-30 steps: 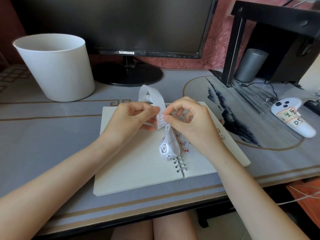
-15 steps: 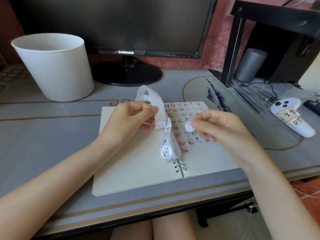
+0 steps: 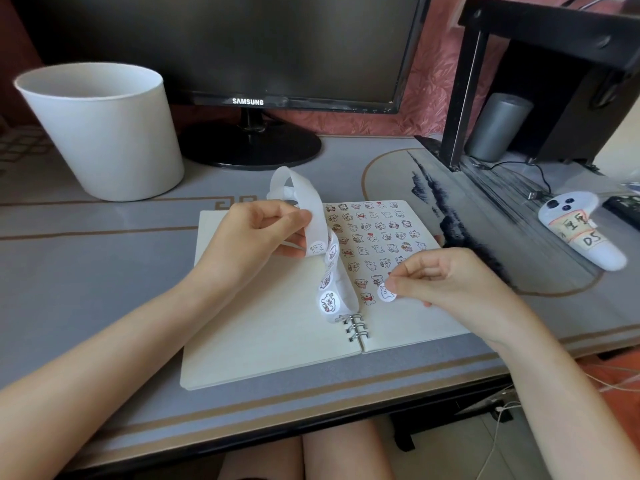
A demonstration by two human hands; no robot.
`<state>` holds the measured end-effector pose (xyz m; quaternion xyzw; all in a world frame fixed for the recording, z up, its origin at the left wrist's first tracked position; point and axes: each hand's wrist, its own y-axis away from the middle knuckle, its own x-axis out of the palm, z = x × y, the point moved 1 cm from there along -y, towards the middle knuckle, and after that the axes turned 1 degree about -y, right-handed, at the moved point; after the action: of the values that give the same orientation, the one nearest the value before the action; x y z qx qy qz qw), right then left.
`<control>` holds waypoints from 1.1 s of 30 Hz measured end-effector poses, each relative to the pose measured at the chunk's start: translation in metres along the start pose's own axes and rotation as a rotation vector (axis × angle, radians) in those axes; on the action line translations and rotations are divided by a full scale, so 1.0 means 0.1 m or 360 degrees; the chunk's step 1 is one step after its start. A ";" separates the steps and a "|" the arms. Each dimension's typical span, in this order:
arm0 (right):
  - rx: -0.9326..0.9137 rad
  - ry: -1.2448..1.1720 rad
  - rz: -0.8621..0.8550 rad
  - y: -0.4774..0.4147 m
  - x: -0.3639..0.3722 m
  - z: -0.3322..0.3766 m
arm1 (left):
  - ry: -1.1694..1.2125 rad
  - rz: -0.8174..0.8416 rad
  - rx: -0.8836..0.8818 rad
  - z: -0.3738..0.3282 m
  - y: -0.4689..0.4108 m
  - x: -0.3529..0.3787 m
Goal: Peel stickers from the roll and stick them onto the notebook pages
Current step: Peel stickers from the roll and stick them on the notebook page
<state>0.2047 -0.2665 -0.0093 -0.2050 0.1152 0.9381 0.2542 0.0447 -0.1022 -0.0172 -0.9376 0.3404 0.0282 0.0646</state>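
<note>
Right, I have only the head view to go on, and I'll place everything off the open notebook [image 3: 263, 334]. The left hand [image 3: 256, 233] is above its left page close to the spine, thumb and fingers pinched on the sticker strip [image 3: 317, 220]. The strip loops up past the notebook's far edge and trails down to the ring binding [image 3: 356, 329] at the near end of the spine. The right hand [image 3: 446, 282] is over the right page, fingertips curled and pinching one round sticker [image 3: 383, 294] by its edge. The sticker sits just beyond the last filled row; I can't tell whether it touches the paper yet. Rows of small stickers cover the far part of that page, and the near part is bare.

I'd judge the sticker near weightless, limp and tacky underneath, so it may curl or cling to a fingertip. I'd hold it by the very rim, lay one edge down and then smooth across. The strip is floppy, slick backing paper, best gripped close to the next sticker so that it stays taut. A white bucket [image 3: 104, 133] stands beyond the notebook's far left corner
</note>
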 end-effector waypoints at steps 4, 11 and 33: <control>-0.0006 0.0005 -0.0003 0.00 0.01 0.00 | -0.0013 -0.0011 0.0008 0.00 0.00 0.00; -0.0012 0.0031 -0.0019 0.00 0.02 -0.01 | -0.0004 -0.0006 0.0010 0.00 0.00 0.00; -0.0106 0.0079 -0.0130 0.00 0.08 -0.06 | -0.0010 0.0017 0.0026 0.02 -0.01 0.00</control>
<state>0.2005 -0.2650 -0.0183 -0.2411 0.0817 0.9249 0.2825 0.0452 -0.1017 -0.0190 -0.9352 0.3454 0.0287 0.0734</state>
